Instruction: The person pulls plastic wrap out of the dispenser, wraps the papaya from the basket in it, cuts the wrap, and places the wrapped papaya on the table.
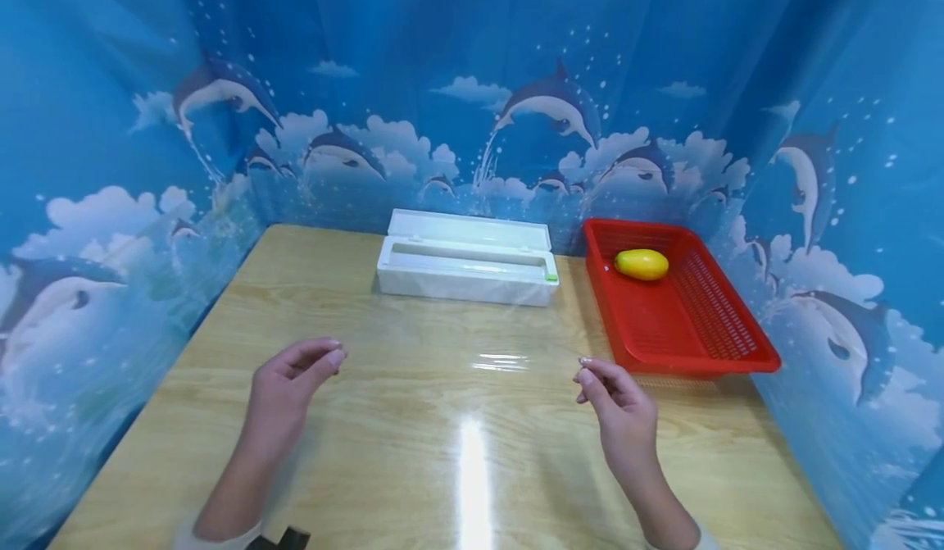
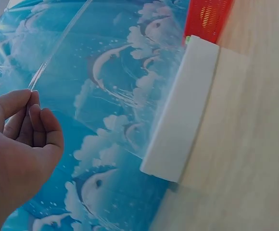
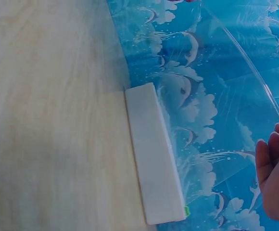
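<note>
Left hand (image 1: pixel 288 382) holds its thumb and fingertips close together, and between them it pinches one corner of a clear plastic film (image 3: pixel 267 90). Right hand (image 1: pixel 623 415) makes the same narrow pinch at the other end, so the film is stretched between the two hands, which are well apart above the table (image 1: pixel 177 427). From each hand, the near edge of the film runs as a thin shiny strand. Its sheet is transparent and spreads forward, toward a white box; I cannot tell exactly where it ends.

Farther away, this long white box (image 1: pixel 468 289) lies near the back edge of the table, with its lid (image 1: pixel 472 226) raised behind it and a small green piece (image 1: pixel 551 277) at its right end. To the right of the box, just beside it, stands a red basket (image 1: pixel 701 363) with holes in its side. One yellow fruit (image 1: pixel 642 264) lies inside, in the far part. Behind everything hangs a blue curtain (image 1: pixel 413 42), printed with dolphins and white clouds.
</note>
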Motion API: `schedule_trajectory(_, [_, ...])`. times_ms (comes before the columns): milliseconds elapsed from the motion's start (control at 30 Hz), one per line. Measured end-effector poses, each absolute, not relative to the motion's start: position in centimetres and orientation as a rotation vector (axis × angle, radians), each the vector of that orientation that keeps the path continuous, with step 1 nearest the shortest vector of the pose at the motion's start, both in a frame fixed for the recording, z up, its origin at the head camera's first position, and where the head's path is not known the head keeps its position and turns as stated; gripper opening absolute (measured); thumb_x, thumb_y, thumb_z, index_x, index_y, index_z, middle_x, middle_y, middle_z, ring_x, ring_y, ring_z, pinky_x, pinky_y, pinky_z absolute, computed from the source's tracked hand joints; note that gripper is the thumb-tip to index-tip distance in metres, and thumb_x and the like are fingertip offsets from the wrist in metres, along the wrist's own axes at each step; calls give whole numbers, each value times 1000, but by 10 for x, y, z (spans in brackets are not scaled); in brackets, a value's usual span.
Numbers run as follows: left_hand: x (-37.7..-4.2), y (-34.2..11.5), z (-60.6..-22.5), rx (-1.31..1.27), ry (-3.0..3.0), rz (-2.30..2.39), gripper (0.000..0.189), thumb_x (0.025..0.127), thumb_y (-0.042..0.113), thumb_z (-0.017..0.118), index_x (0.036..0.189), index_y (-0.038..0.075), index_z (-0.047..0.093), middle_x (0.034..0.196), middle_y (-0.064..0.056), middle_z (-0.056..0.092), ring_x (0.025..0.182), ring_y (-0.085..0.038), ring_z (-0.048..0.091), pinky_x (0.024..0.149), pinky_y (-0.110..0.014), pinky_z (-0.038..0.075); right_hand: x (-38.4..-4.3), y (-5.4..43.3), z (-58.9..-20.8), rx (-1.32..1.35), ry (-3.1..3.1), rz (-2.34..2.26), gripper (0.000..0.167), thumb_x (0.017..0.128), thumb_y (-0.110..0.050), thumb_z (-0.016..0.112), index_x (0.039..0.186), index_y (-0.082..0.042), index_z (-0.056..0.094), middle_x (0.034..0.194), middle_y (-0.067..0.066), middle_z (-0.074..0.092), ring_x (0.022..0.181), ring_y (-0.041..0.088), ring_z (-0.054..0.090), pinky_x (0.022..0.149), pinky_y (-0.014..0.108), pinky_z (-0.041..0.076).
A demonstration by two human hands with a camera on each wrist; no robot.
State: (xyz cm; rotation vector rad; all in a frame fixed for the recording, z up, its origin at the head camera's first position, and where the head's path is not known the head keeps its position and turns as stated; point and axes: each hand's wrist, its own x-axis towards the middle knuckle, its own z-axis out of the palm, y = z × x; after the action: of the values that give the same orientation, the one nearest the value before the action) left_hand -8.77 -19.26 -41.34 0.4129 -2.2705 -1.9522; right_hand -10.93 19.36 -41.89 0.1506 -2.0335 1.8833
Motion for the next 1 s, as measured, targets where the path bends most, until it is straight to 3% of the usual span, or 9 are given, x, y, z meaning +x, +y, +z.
schedule_trajectory(200, [-81,-195,-428,513,-2265,-2055,39,92,41,73,122,18,67,105,8,69,101,-11,63,89,-22,54,-103,193,-432,70,-2131,1891,17,94,0,68,109,7,69,86,0,70,69,11,62,67,19,56])
schedule_trajectory(500, [-75,-193,-453,511,-2247,-2061,38,92,28,75,121,4,67,101,9,69,96,-14,64,90,-27,54,-95,193,-448,-34,-2224,1875,19,94,-4,69,110,7,68,85,2,71,69,11,63,68,21,56])
schedule_trajectory(733, [-77,-190,-466,583,-2317,-2076,37,94,28,72,123,7,67,103,5,69,101,-22,64,92,-30,51,-91,198,-466,-97,-2316,1861,20,95,-7,69,112,3,69,86,5,71,71,17,65,69,21,55])
schedule_trajectory(867, [-77,-189,-472,609,-2331,-2105,41,95,32,70,127,7,64,107,3,70,101,-21,64,91,-27,52,-91,200,-475,-147,-2366,1866,19,94,-9,70,112,0,70,88,8,70,74,24,65,68,23,55])
schedule_trajectory(1000, [-77,-187,-477,603,-2330,-2124,38,96,26,69,127,4,64,111,0,71,100,-19,63,88,-22,53,-92,201,-483,-205,-2383,1894,19,93,-9,71,111,-2,72,87,2,70,75,23,64,66,24,55])
